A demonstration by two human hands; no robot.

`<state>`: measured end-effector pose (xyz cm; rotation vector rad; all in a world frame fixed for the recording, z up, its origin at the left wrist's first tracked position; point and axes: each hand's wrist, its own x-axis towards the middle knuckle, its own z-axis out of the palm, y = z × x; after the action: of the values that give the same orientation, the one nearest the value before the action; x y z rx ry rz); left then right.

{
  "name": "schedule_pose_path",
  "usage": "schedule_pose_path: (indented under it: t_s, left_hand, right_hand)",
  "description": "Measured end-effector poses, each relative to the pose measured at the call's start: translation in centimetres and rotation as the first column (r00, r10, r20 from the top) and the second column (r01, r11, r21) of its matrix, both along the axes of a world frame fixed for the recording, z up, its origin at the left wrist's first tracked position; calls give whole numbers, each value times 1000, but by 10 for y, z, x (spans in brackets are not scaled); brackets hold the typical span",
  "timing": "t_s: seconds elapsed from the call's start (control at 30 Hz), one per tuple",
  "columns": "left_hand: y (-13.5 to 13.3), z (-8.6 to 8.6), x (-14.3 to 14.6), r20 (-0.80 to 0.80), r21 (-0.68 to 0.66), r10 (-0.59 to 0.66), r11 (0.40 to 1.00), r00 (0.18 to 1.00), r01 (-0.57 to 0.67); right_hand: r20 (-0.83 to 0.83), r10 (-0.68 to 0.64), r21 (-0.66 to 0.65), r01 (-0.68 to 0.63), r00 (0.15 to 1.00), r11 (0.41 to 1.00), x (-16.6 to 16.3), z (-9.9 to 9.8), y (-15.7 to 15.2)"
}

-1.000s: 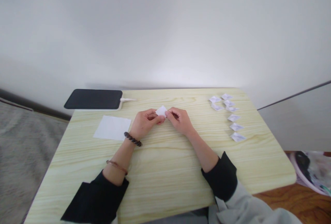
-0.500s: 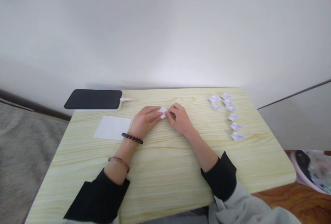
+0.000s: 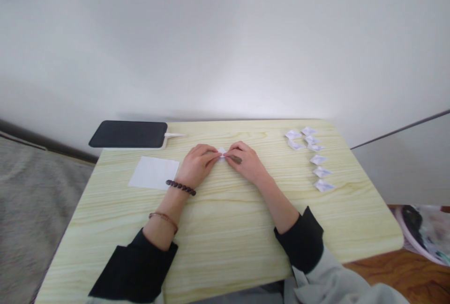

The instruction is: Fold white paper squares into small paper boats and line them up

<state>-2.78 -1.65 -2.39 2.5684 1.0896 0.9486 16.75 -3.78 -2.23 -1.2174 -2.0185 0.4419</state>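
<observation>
A small folded white paper piece [image 3: 221,152] lies on the light wooden table [image 3: 225,238], pinned between both hands near the table's far middle. My left hand [image 3: 197,166] presses its fingertips on the paper's left side, fingers held together. My right hand [image 3: 246,161] pinches and presses the paper's right side. Most of the paper is hidden under the fingers. A flat white paper sheet [image 3: 153,173] lies just left of my left hand.
A black phone [image 3: 128,134] with a white cable plugged in lies at the table's far left corner. Several small folded white paper shapes [image 3: 312,154] sit in a cluster at the far right. A bowl [image 3: 423,231] stands on the floor to the right.
Both hands have lowered the folded paper from a raised hold down onto the table, and the fingers now press it flat; less of it shows.
</observation>
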Motion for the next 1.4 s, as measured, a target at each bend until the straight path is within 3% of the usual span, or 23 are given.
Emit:
schedule_pose_path:
  t_s: [0.27,0.43,0.8,1.1,1.4]
  left_hand:
    - [1,-2,-1,20,-1,131,991,991,-131]
    - [0,2,-1,-7,-35,117,993,993,-117]
    - [-2,4,1,-2,-92,80,993,997,-80]
    - [-2,5,1,-29,-53,50,997,998,-52]
    - [-4,4,5,-57,-77,171,982,984,-175]
  right_hand:
    - [41,-23,-5,24,999,1000,1,-2,3]
    - [77,-66,-70,71,995,995,-3,1,3]
    - [126,-166,-75,176,978,981,-10,2,3]
    - [115,-278,-110,290,954,951,-16,-1,3]
    - [165,-264,-63,278,950,959,-17,-1,3]
